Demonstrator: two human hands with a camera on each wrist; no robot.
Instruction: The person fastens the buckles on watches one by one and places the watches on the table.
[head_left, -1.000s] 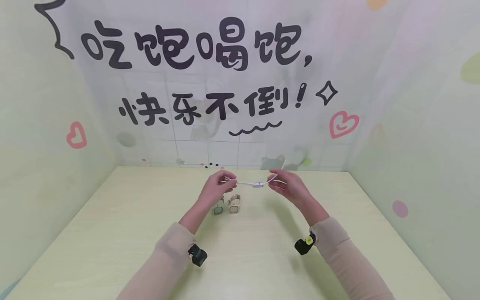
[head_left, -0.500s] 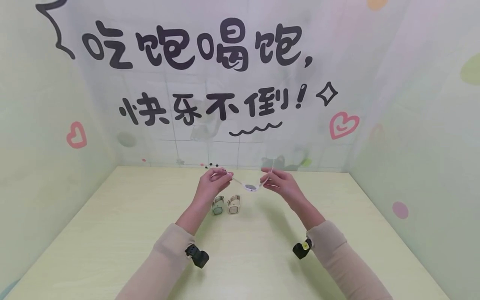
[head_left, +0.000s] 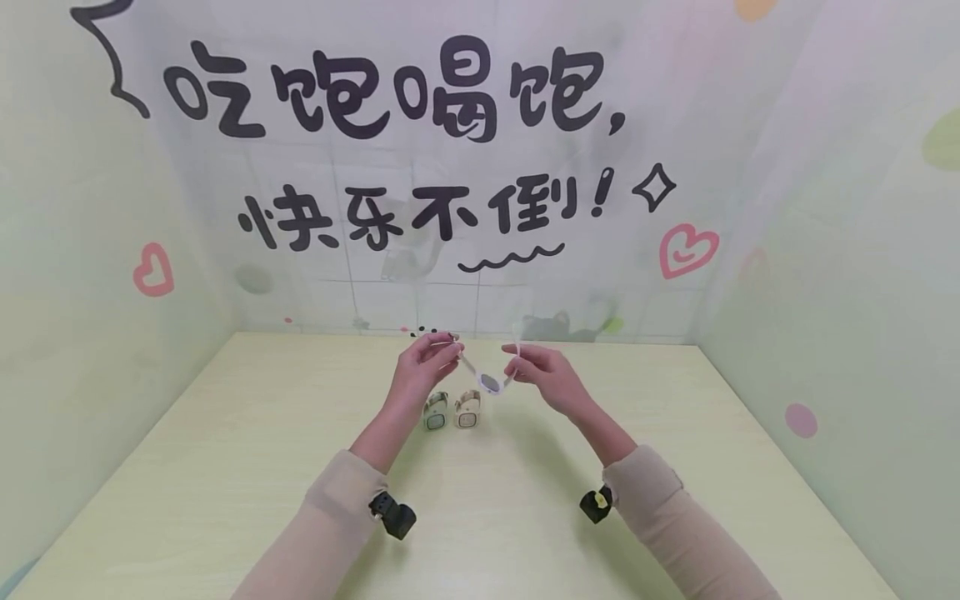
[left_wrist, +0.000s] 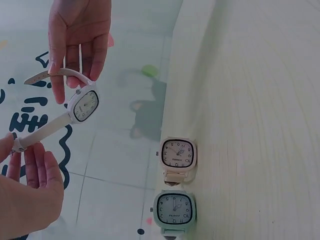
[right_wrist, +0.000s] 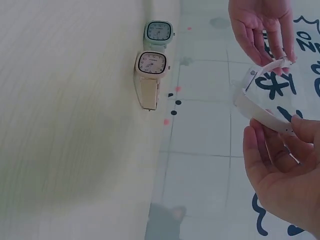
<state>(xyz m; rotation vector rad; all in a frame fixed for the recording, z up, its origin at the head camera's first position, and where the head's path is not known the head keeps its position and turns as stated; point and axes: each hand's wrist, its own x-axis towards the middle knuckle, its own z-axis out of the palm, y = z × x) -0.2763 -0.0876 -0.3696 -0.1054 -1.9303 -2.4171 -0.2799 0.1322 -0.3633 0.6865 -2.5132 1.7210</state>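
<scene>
A white wristwatch [head_left: 490, 383] hangs in the air between both hands, its strap bent into a U with the dial lowest. My left hand [head_left: 423, 367] pinches the buckle end between thumb and fingers; the buckle shows in the left wrist view beside the left hand [left_wrist: 37, 192]. At the other side, my right hand [head_left: 551, 379] pinches the holed strap [left_wrist: 65, 73], whose free end sticks up past the fingers. The right wrist view shows the white strap [right_wrist: 267, 115] from its back, curving from one hand to the other.
On the table [head_left: 247, 467], below the hands, a mint green watch [head_left: 435, 418] and a beige watch [head_left: 467, 412] stand side by side with buckled straps. A printed cloth wall [head_left: 420, 292] rises behind the table, with more cloth at both sides.
My right hand has moved left, closer to the left hand. The white watch has gone from nearly straight to a U, its dial sinking and shifting left.
</scene>
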